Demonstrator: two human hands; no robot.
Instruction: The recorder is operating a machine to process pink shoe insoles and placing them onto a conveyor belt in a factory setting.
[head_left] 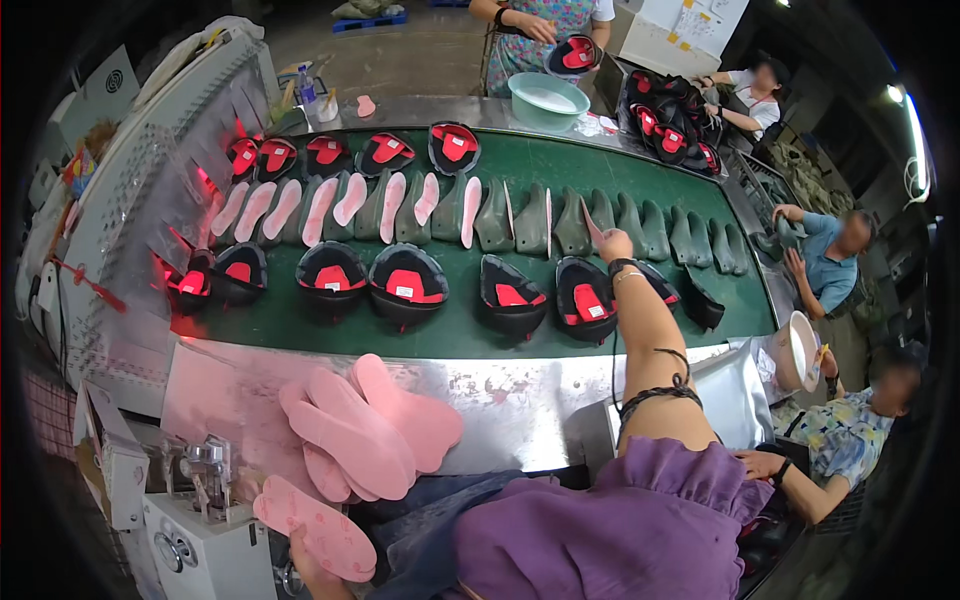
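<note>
**Two pink insoles in hand**

The right hand is stretched out over the green conveyor belt, pinching a thin pink insole by one end. It stands on edge, tilted, just above the row of grey-green shoe lasts, between two of them. The left hand, low at the picture's bottom edge, grips another pink insole lying flat with its broad face up, speckled with darker marks, near the pile of pink insoles on the metal counter.

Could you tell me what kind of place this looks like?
Most likely a shoe factory assembly line: a green conveyor belt carries rows of green shoe lasts and black shoe uppers, pink insoles lie stacked nearby, and several workers sit around it.
</note>
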